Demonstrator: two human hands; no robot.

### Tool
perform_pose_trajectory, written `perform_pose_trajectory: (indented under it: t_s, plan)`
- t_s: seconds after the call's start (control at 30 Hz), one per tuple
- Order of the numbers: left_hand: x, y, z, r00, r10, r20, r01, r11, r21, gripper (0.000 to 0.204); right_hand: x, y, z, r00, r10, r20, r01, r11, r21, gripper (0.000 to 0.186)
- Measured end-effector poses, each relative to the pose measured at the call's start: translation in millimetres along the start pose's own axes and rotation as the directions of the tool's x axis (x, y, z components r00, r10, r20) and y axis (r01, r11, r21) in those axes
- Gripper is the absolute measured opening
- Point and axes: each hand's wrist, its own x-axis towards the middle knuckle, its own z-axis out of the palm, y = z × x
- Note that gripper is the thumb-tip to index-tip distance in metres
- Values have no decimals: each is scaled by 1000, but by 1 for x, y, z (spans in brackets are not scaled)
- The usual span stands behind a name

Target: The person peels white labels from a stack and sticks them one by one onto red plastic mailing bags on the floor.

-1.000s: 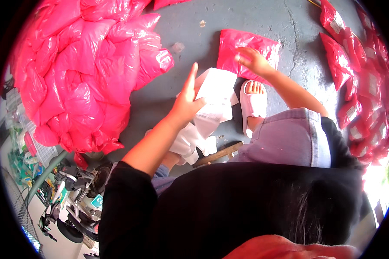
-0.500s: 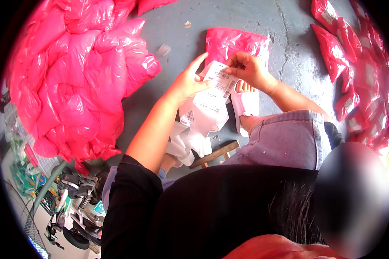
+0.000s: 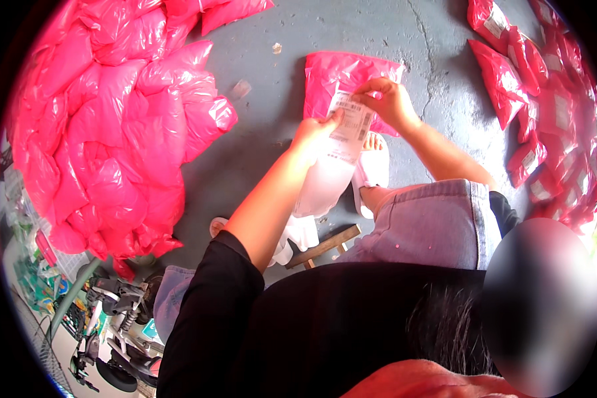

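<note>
A strip of white printed labels (image 3: 346,132) hangs in front of me, its long tail trailing down toward the floor between my legs. My left hand (image 3: 314,134) grips its left edge, thumb on the printed face. At the top right corner of the uppermost label, my right hand (image 3: 391,106) pinches with thumb and fingertips. Whether that corner has come off the backing is too small to tell. Just beyond the strip a bright pink plastic mailing bag (image 3: 318,76) lies flat on the floor, partly covered by the label and my right hand.
To the left rises a big heap of stuffed pink bags (image 3: 113,132). Pink bags bearing white labels (image 3: 557,113) lie on the right. A low wooden stool (image 3: 325,245) is between my legs, near my white sandal (image 3: 371,169). Scooter-like parts (image 3: 116,318) stand lower left.
My left hand has closed in on the strip, its fingers no longer spread. The label has moved slightly right and straightened. My right hand stays at its top corner.
</note>
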Motion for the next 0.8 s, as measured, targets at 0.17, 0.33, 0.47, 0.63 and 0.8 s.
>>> perform_pose_trajectory:
  t_s: [0.17, 0.33, 0.47, 0.63, 0.8]
  plan:
    - [34, -30, -8, 958, -251, 142, 275, 941, -196, 66, 60, 66, -7, 994, 86, -70, -104, 942, -319, 19]
    - [45, -85, -55, 856, -491, 159, 512, 848, -135, 78, 89, 103, 6, 1000, -10, -13, 0, 813, -583, 18]
    - [3, -133, -72, 703, -677, 218, 703, 708, -68, 71, 76, 108, 6, 990, -121, -69, 32, 682, -731, 32]
    - [-60, -188, -127, 608, -793, 35, 765, 597, 241, 54, 53, 77, 33, 966, -259, -22, 140, 587, -797, 73]
    - [-114, -124, -134, 862, -451, -232, 446, 457, 769, 48, 45, 82, 50, 941, -274, 197, 312, 483, -818, 82]
